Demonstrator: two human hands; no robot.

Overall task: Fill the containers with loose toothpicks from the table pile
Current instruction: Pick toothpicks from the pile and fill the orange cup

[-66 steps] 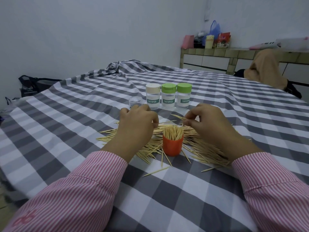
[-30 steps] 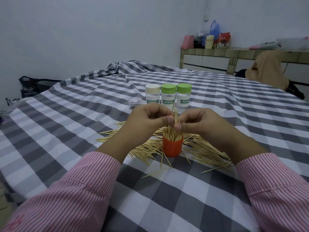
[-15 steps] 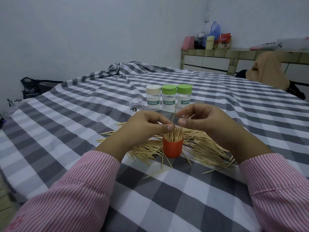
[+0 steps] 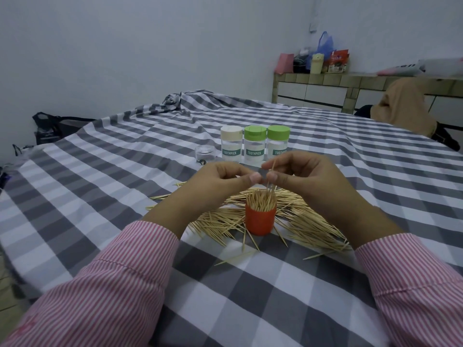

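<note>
An orange container [image 4: 260,221] stands upright in the middle of a pile of loose toothpicks [image 4: 308,221] on the checked cloth, packed with toothpicks standing on end. Just above its mouth my right hand [image 4: 308,181] pinches a few toothpicks [image 4: 271,175] upright, their lower tips among those in the container. My left hand [image 4: 215,186] hovers beside it with fingers curled, its thumb tip near the right thumb; whether it holds anything cannot be told.
Behind the pile stand three closed toothpick jars: one with a cream lid [image 4: 231,146], two with green lids [image 4: 254,146] [image 4: 278,144]. A small clear cap [image 4: 205,152] sits to their left. A tiled counter [image 4: 350,91] with bags lies at the back right.
Both hands lifted from the pile and met above the orange container. My right hand now holds a few toothpicks upright over its mouth, and they have sunk lower into it.
</note>
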